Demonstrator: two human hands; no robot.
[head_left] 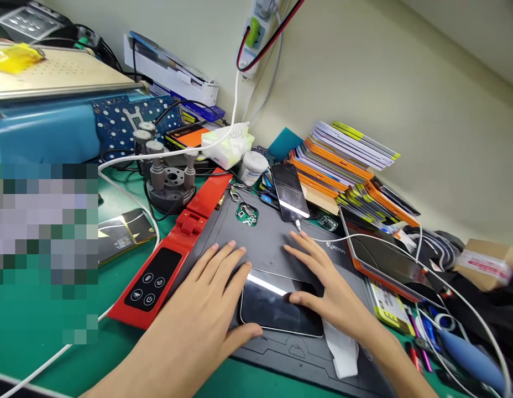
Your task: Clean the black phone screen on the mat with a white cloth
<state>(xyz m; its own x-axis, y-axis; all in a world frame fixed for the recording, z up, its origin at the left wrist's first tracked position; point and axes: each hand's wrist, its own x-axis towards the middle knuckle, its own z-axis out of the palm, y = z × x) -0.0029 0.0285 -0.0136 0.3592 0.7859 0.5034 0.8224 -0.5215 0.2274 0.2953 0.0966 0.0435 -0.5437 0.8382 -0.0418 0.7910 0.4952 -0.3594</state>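
Note:
A smartphone (pixel 268 309) with a dark glossy screen lies face up on a grey work mat (pixel 223 243). My left hand (pixel 213 296) rests at its left end, fingers stretched out and thumb near the lower edge. Over the right end is my right hand (pixel 323 282), its fingers spread and the thumb on or just above the screen. White paper or tissue (pixel 343 351) sticks out under my right wrist. A second phone (pixel 289 190), plugged into a white cable, leans behind the mat. Small circuit-board parts (pixel 247 214) sit in a round recess of the mat.
A red panel with touch buttons (pixel 157 279) flanks the mat on the left, near a dark round stand (pixel 169 188). Stacked flat boxes (pixel 335 160) line the wall. An orange-edged tablet (pixel 389 254) and tools (pixel 426 337) lie right. A white cable (pixel 467 296) crosses the bench.

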